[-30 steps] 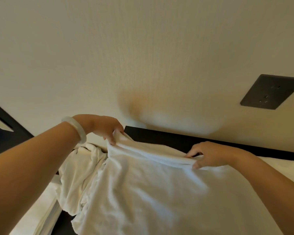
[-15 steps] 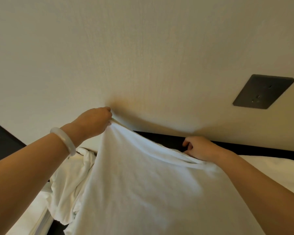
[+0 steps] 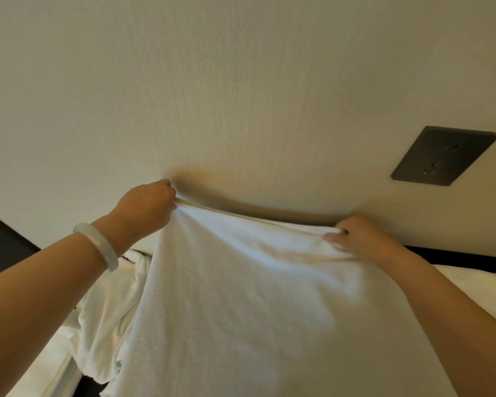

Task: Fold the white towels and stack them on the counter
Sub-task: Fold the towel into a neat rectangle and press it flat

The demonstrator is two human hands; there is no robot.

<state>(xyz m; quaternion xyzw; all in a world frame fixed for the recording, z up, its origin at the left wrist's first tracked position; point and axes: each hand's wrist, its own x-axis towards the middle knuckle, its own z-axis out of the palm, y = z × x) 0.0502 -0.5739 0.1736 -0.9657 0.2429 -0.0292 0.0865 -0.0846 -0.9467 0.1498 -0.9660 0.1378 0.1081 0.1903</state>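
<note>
I hold one white towel point(image 3: 241, 296) up in front of the wall point(image 3: 241, 81) by its top edge. My left grip point(image 3: 148, 204) pinches the left corner, with the fingers curled round the hem. My right grip point(image 3: 358, 239) pinches the edge at the other side, a little lower, where the cloth is bunched under the thumb. Between the two the edge sags in a shallow curve. The rest of the towel hangs down toward me and leaves the view at the bottom, so I cannot see its lower edge.

I judge the towel to be light and very soft. It has no stiffness at all: it takes the shape that my grips give it, and any part which I do not hold will drop. The terry cloth looks rough enough, so I do not expect it to slip from the fingers. It is not fragile, and I may pull it firmly. The best places to take it are the corners of the hem, because the edge becomes straight there when I pull my grips apart. On the right side I think I hold a fold near the corner and not the true corner, but this is hard to tell.

A second towel point(image 3: 109, 305) lies crumpled below my left wrist, just beside the hanging one, not yet folded. Behind my right grip a dark surface point(image 3: 470, 255) shows along the foot of the wall.
</note>
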